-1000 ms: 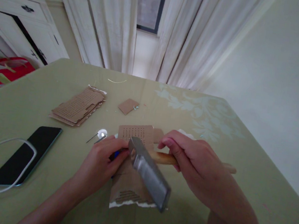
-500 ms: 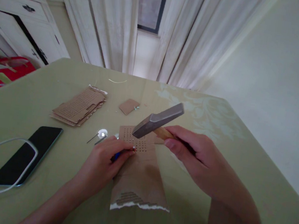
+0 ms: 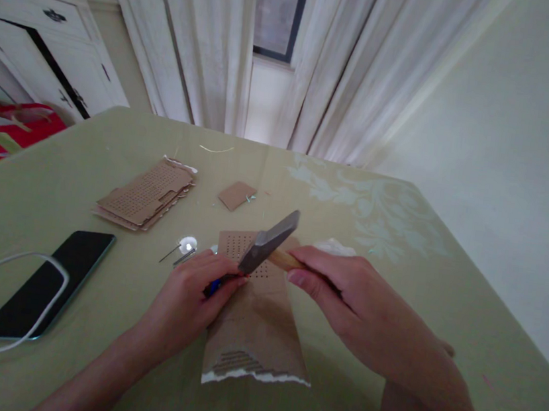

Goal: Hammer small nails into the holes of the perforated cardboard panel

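Observation:
My right hand [image 3: 339,287] is wrapped round the wooden handle of a hammer [image 3: 267,241]. The hammer's metal head is tilted, its lower end right at my left fingertips; contact is hard to make out. My left hand [image 3: 202,286] pinches a small object at the edge of a cardboard sheet [image 3: 260,324]. Only a blue part [image 3: 215,287] and a speck of red show between thumb and finger, so its kind is unclear. Rows of small holes run across the sheet's far half, and its near edge is torn.
Left of the sheet lie a small round white item [image 3: 188,245] and thin metal rods [image 3: 169,256]. Farther off are stacked perforated cardboard pieces [image 3: 148,193] and a small cardboard square [image 3: 236,195]. A phone [image 3: 52,285] lies at left under a white cable [image 3: 66,280].
My right hand has brought the hammer down and slightly left, so its head now reaches my left fingertips. My left hand and the cardboard sheet stay in place.

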`<state>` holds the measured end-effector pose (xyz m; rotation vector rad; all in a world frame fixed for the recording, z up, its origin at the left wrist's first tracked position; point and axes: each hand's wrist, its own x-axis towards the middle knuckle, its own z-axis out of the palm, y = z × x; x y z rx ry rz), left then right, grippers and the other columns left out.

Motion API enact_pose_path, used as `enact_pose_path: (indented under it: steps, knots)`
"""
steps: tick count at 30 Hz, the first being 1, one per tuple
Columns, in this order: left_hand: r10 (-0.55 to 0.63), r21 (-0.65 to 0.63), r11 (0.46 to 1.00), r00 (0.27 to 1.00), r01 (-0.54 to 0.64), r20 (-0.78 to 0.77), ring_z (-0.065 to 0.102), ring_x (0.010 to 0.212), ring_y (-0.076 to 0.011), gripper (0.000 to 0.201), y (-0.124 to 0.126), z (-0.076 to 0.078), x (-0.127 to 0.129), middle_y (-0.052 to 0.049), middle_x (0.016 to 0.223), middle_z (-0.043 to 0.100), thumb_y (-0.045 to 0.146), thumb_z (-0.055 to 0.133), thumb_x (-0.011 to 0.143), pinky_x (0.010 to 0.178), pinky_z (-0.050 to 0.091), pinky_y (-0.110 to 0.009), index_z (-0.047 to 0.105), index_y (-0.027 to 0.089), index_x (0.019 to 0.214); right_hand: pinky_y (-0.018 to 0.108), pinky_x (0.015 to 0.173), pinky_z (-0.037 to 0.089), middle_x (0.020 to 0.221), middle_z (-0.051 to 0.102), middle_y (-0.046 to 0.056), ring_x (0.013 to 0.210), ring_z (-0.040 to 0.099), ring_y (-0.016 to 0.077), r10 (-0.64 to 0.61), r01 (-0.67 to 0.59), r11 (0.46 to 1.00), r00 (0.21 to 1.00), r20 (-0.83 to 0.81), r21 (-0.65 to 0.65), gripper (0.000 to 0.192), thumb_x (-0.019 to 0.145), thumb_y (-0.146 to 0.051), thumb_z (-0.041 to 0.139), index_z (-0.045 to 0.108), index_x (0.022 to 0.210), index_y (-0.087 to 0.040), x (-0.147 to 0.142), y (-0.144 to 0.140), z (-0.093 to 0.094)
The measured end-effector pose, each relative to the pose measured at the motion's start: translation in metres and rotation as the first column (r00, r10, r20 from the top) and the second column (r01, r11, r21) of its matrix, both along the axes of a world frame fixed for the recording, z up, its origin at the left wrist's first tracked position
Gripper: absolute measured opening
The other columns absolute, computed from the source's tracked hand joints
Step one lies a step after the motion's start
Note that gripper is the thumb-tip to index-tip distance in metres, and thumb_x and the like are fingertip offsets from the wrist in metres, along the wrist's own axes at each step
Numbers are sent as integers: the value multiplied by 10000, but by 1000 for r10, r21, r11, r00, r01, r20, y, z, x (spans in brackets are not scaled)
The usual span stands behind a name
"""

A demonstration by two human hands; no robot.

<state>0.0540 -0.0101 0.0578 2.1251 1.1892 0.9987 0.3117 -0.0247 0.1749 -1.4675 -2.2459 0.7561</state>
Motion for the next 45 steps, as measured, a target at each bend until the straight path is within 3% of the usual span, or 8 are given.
enact_pose_path:
  steps: [8,12,18,24,28,33,39,45]
  knots:
    - [2,-41,999,1000,-1,22,746,933,-190,127,-2,1,0,-36,1053,790,289,708,1062,832,570,-280,830,262,1042,337,778,448,983,813,33,848,709,210,2,-3,999,1000,18,33,256,1181,-350,557,793,1198,-251,-4,0,2]
    - [-14,-41,999,1000,15,12,748,930,-187,146,-2,3,1,-33,1041,788,259,693,1056,834,573,-271,827,255,998,359,815,443,1022,829,68,913,725,243,23,-24,1000,992,124,5,280,1182,-347,564,801,1121,-212,-5,1,-1]
    - [-3,-24,1000,1000,3,16,743,904,-191,133,-2,1,1,-45,1025,780,281,701,1049,831,584,-281,823,248,1007,335,765,446,993,827,35,835,711,205,15,-17,999,999,41,49,266,1184,-347,562,799,1154,-232,-6,0,-2]
    - [-16,-49,999,1000,15,-10,752,969,-219,174,-3,0,1,-60,1080,784,307,686,1055,843,590,-306,813,249,951,372,844,488,1059,855,78,946,761,265,55,-66,995,988,145,74,300,1175,-374,575,835,1163,-225,-3,-1,-4]
    - [-11,-46,999,1000,9,-25,745,951,-207,127,-5,-1,0,-38,1068,761,318,704,1047,851,592,-300,815,269,1012,350,823,488,1044,842,53,919,743,236,46,-49,998,996,74,33,300,1192,-360,540,811,1196,-231,-1,-1,-2]
    - [10,-26,1000,996,-12,-85,744,1084,-261,181,-6,-1,0,-61,1213,744,385,795,986,947,611,-365,799,262,1119,402,833,515,1051,868,95,950,781,308,106,-117,993,969,224,35,308,1166,-379,585,858,1181,-238,-4,1,-11]
    - [9,-16,1000,996,-11,-84,745,1062,-254,222,-6,-1,0,-56,1196,734,397,803,990,955,619,-365,796,264,1168,349,819,483,1071,857,51,932,760,233,64,-64,998,992,111,1,282,1191,-350,565,817,1171,-225,-3,6,-8]
    - [2,1,1000,997,-2,-74,757,1099,-267,209,-5,-4,-2,-67,1220,753,397,835,961,964,627,-366,813,256,1115,384,876,503,1174,876,89,1021,800,291,128,-125,992,961,245,-29,272,1174,-349,605,842,1259,-245,-2,9,-13]
